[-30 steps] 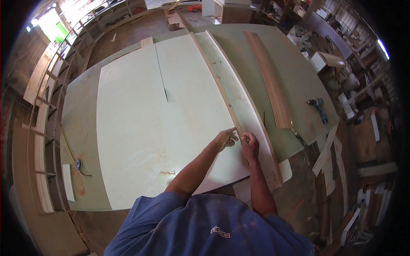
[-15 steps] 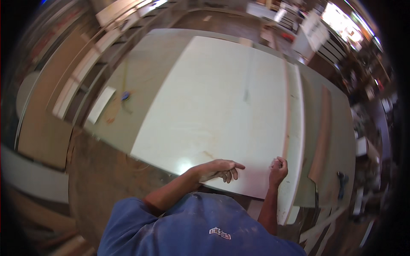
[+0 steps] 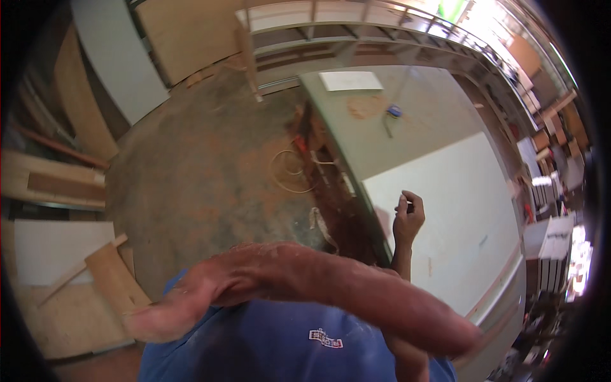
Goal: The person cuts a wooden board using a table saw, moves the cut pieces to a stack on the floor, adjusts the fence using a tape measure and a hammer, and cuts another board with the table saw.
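My left hand is raised very close in front of me, large and blurred, with a thumb and a finger stretched wide apart in an arch. Nothing shows between them. Beyond it, my right hand is held over the near edge of a large white panel. Its fingers curl in toward the thumb; whether something small is inside cannot be made out. The panel lies on a broad greenish worktable. Farther back on that table are a blue tape measure and a white offcut strip.
To the left is a dusty concrete floor with a thin coiled cord by the table's side. Wood boards and panels lean or lie at the far left. A long slatted frame runs behind the table.
The view has swung left, bringing in the floor and leaning boards. My left hand has risen from over the panel to close before me. My right hand stays near the panel.
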